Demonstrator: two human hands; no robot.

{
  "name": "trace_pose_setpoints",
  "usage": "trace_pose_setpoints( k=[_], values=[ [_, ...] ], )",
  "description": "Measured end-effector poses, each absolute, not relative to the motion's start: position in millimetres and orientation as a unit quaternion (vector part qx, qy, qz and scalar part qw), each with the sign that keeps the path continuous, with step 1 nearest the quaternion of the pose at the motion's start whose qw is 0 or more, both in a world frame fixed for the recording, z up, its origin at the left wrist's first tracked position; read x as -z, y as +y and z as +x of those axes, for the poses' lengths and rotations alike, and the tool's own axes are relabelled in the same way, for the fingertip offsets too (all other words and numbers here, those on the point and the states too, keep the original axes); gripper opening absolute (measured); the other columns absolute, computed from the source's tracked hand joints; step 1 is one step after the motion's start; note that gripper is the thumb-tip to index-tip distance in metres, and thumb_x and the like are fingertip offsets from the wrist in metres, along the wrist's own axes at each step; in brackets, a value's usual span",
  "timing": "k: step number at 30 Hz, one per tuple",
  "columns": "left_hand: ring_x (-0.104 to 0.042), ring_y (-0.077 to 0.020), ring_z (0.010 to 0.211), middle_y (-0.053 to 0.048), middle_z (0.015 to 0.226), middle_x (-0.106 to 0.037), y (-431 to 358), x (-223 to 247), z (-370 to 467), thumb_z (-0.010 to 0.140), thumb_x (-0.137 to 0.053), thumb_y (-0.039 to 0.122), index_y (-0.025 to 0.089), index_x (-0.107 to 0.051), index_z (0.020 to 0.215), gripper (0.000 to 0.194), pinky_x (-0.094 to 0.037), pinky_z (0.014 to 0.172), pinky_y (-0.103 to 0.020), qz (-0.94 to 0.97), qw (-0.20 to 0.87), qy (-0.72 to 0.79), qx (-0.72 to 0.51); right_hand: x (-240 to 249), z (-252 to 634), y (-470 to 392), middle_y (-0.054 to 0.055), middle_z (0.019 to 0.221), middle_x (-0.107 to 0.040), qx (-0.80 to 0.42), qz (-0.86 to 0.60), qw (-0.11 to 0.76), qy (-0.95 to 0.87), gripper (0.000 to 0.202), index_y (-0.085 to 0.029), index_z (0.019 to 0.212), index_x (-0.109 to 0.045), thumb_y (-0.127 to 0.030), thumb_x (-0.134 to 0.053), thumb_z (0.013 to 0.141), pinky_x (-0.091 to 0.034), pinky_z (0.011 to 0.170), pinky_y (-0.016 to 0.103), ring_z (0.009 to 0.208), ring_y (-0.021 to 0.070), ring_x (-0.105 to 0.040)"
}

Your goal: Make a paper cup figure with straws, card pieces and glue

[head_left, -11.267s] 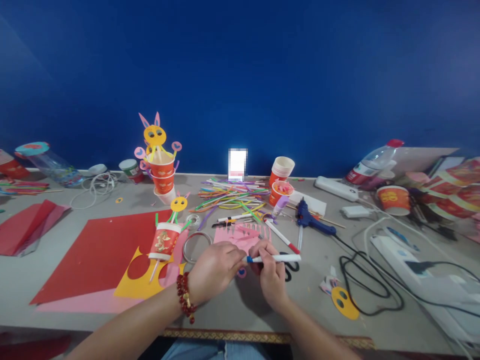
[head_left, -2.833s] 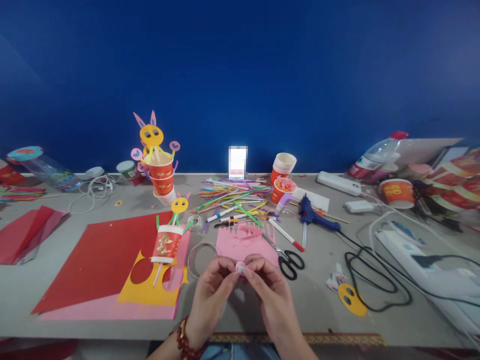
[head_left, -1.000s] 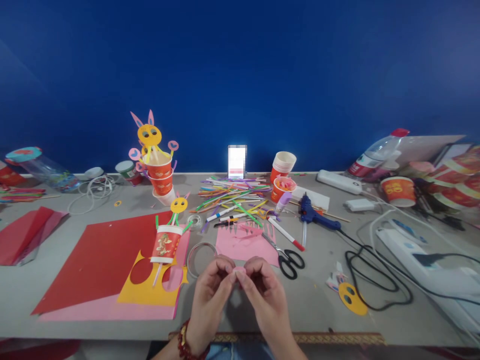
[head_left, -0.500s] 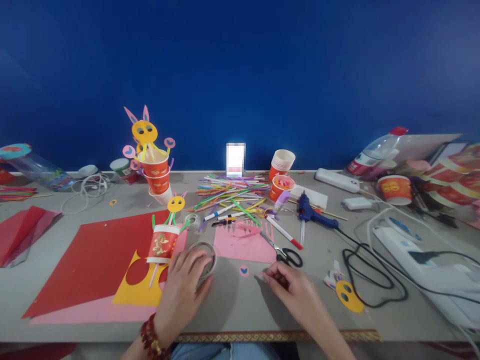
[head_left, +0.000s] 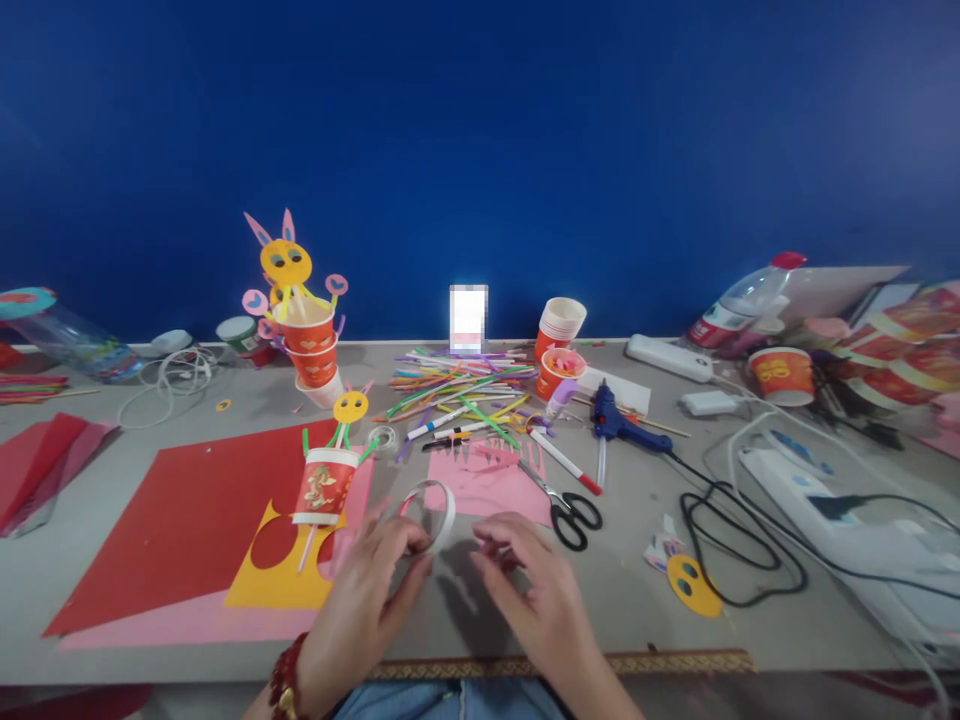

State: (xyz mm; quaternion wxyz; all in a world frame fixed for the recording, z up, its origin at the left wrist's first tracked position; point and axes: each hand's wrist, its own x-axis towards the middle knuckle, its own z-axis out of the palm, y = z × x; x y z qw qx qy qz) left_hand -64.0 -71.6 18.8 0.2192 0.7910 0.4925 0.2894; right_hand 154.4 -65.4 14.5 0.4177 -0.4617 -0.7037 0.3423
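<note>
My left hand (head_left: 375,575) grips a roll of tape (head_left: 448,515), which is raised on edge above the table. Close beside it on the right, my right hand (head_left: 529,580) has its thumb and fingers drawn together; whatever is between them is too small to make out. Behind the hands lies a pink paper sheet (head_left: 480,490) with strips cut along its far edge. Black-handled scissors (head_left: 576,520) rest partly over that sheet. Left of my left hand, a small paper-cup figure (head_left: 325,485) with a yellow face stands on coloured paper.
Red paper (head_left: 217,490) and yellow paper with round holes (head_left: 262,585) lie at left. A taller cup figure (head_left: 311,340) stands behind. Coloured sticks (head_left: 465,385) are heaped centrally. A blue glue gun (head_left: 626,430), its cord and a power strip (head_left: 825,540) occupy the right.
My left hand has lifted the tape roll and tilted it on edge. My right hand has moved left towards it. The small pink heart disc between the hands is no longer visible.
</note>
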Motion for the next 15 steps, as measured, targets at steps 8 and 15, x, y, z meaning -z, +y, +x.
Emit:
trace_pose_setpoints(
  k=[8, 15],
  values=[
    [-0.056, -0.0222, 0.105, -0.006, 0.100, -0.062, -79, -15, -51, 0.100, -0.041, 0.019, 0.024, -0.047, 0.102, 0.008, -0.047, 0.091, -0.036, 0.769, 0.276, 0.484, -0.313, -15, 123, -67, 0.002, 0.084, -0.071, -0.368, -0.483, 0.457, -0.649, 0.007, -0.021, 0.094, -0.066, -0.019, -0.060, 0.090, -0.052, 0.071, 0.025, 0.076, 0.0166, -0.068],
    [-0.055, -0.0219, 0.097, -0.006, 0.097, -0.060, -77, -18, -53, 0.098, -0.043, 0.016, 0.023, -0.047, 0.104, 0.011, -0.047, 0.084, -0.035, 0.770, 0.240, 0.485, -0.339, -23, 129, -67, 0.002, 0.076, -0.068, -0.391, -0.468, 0.476, -0.633, 0.007, -0.020, 0.084, -0.064, -0.022, -0.060, 0.089, -0.052, 0.065, 0.023, 0.069, 0.0160, -0.065]
  ],
)
